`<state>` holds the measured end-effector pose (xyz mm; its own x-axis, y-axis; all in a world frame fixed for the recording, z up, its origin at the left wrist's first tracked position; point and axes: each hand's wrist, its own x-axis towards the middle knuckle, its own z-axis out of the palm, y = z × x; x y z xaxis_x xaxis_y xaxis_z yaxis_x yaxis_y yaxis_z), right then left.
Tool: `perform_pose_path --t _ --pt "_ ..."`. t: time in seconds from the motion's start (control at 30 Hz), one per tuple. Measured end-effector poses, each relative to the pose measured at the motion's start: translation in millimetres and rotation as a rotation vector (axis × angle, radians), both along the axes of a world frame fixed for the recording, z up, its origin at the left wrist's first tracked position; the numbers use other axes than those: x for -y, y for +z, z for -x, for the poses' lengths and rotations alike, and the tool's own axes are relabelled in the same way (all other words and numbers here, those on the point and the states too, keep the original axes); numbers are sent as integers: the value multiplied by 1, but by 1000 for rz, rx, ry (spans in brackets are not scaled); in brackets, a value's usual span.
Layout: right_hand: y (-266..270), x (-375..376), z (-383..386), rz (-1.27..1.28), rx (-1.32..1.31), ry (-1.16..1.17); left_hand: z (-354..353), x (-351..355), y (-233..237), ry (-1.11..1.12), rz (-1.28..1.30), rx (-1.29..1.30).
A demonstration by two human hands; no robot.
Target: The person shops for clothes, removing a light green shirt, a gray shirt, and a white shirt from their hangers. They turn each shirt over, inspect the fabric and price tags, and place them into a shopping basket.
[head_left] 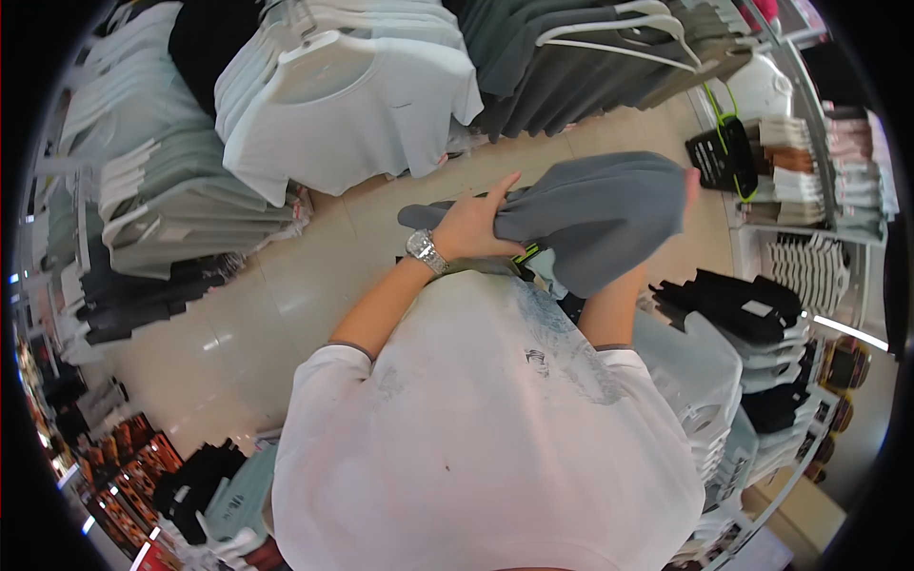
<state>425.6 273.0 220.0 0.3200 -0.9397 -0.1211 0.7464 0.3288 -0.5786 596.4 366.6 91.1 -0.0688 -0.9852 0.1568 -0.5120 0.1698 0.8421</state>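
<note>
A dark grey garment (609,209) is bunched up in front of my chest, stretched between both hands. My left hand (473,224), with a metal watch on its wrist, lies at the garment's left part, thumb and fingers spread around the cloth. The right forearm goes up under the cloth; of my right hand (692,187) only a bit of the fingers shows at the garment's right edge, the rest hidden behind the fabric. A white hanger (624,52) hangs bare in front of the dark grey shirts at the top.
White shirts on hangers (352,114) hang at the top, grey-green ones (190,205) at the left. A black basket with green handles (724,157) is at the upper right. Racks of clothes (752,352) stand close on my right. Tiled floor (305,276) shows between the racks.
</note>
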Motion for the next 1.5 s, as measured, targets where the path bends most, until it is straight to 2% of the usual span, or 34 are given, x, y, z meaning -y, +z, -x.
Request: perform_pose_path --t 0.03,0.07,0.1,0.17,0.23,0.33,0.5,0.57,0.63,0.7,0.73,0.77,0.83,0.87,0.9,0.93,0.97,1.03,1.2,1.3,1.33,1.43,1.5 --pt "-27 4 8 -25 79 40 7 1 0 -9 4 40" --pt "-38 -4 7 -2 18 98 9 5 23 -129 -303 166" --pt "-45 -15 -2 18 -42 153 11 6 5 -136 -85 183" --pt "-13 -65 -41 -73 -598 209 17 10 -19 -166 19 131" --pt "-12 -71 -48 564 -758 544 13 12 -34 -186 24 49" --pt "-38 -74 -56 794 -822 525 0 14 -52 -184 4 -23" --pt "-73 -70 -46 70 -531 79 -18 28 -71 -192 33 -50" --pt "-132 -59 -36 -70 -611 -82 -21 33 -76 -198 74 -26" --pt "-199 -53 -1 -160 -911 36 -20 38 -81 -216 127 23" --pt "-237 -66 29 -1 -1116 -56 -16 44 -84 -233 117 8" --pt "-276 -79 50 22 -1252 -87 -12 47 -86 -245 83 -42" --pt "-319 -96 74 45 -1391 -115 -7 52 -87 -247 -231 -520" --pt "-374 -146 122 -150 -1602 25 4 60 -88 -19 -810 -1491" --pt "-396 -178 143 -218 -1764 58 14 62 -85 -33 -800 -1370" --pt "-406 -209 161 -330 -1755 77 27 61 -80 -45 -787 -1252" --pt "-424 -247 170 -429 -1710 -112 39 61 -75 -58 -773 -1135" --pt "-439 -279 186 -620 -1768 70 49 62 -69 -73 -810 -1146" --pt "-435 -325 190 -895 -1648 81 69 67 -56 -105 -887 -1164" --pt "-429 -365 164 -927 -1459 15 111 78 -12 -240 -1007 -1212" --pt "-443 -357 160 -796 -1476 -3 136 91 5 -304 -1029 -1222" --pt "-451 -350 155 -769 -1501 -97 147 96 11 -321 -1027 -1225" --pt "-453 -323 159 -725 -1396 -171 179 110 17 -330 -1067 -1237" --pt "-408 -295 159 -732 -1338 -204 203 117 16 -357 -1099 -1244"
